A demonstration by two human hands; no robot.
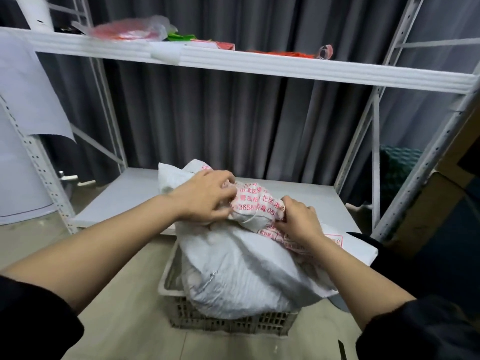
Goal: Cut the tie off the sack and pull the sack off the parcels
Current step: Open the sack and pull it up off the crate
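A bulging white woven sack [233, 271] with red printed lettering stands in a grey plastic crate [181, 315] on the floor. Its neck [255, 206] is bunched and wound with a thin white string tie [250, 220]. My left hand [205, 197] grips the bunched neck from the left, fingers curled over it. On the right side of the neck, my right hand [298, 220] pinches the sack cloth just beside the tie. The parcels are hidden inside the sack. No cutting tool shows in either hand.
A white metal shelving rack stands right behind the crate, with a low shelf [130, 198] and an upper shelf [259, 63] bearing red and green bags. Grey curtains hang behind. A cardboard box [441, 193] sits at the right; a white sheet [23, 100] hangs at the left.
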